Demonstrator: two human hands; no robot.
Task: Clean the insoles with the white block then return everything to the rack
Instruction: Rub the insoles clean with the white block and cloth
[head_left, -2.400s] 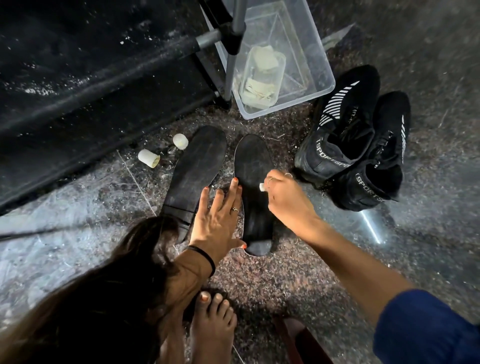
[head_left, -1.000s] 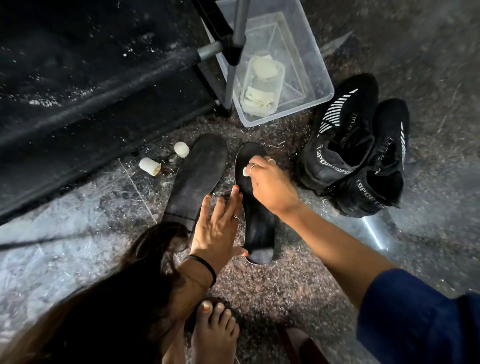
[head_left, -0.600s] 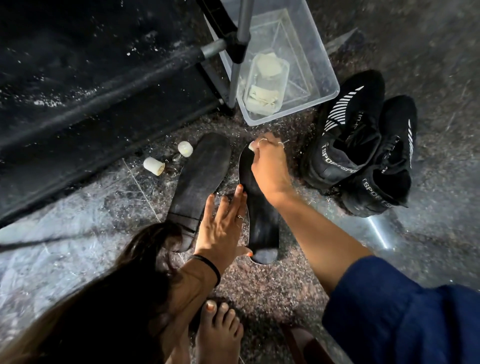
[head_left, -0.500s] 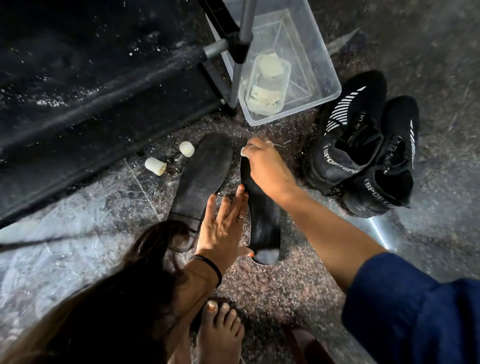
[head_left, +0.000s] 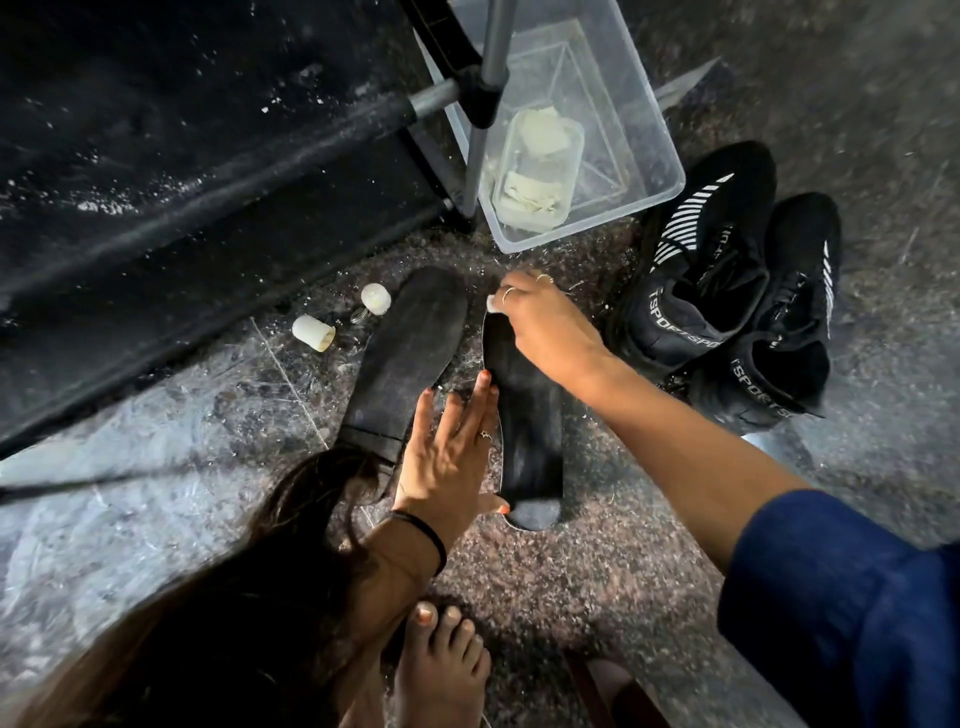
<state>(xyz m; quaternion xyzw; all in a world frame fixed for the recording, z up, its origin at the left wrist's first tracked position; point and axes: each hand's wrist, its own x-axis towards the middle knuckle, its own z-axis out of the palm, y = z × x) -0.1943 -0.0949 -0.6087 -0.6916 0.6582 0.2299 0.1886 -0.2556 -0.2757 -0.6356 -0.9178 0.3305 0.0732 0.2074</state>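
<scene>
We look down on a speckled stone floor (head_left: 597, 582) where two flat black shoe insoles lie side by side, toes pointing away from us. The right hand (head_left: 545, 327) reaches to the toe end of the right-side black insole (head_left: 530, 431), its fingers curled around a small white cleaning block (head_left: 492, 304), of which only a pale corner shows at the fingertips, against the insole's tip. The left hand (head_left: 447, 457) lies with fingers straight and spread, pressing the left edge of that same insole near its middle and heel, with the thumb at the heel end. It wears a ring and a black band at the wrist. The left-side black insole (head_left: 410, 353) lies just beside, untouched, its heel partly hidden by long dark hair (head_left: 249, 597) hanging into view.

To the right, a pair of black fabric sports shoes (head_left: 727, 291) with white stripes and lettering stands close together on the floor. Beyond the insoles sits a clear plastic storage tub (head_left: 644, 145) holding a smaller clear container of pale scraps (head_left: 535, 171). A metal-poled rack with dark fabric shelves (head_left: 208, 171) fills the upper left, one pole standing in front of the tub. Two small white cylinders (head_left: 313, 333) lie on the floor near the rack. A bare foot (head_left: 441, 665) shows at the bottom edge.
</scene>
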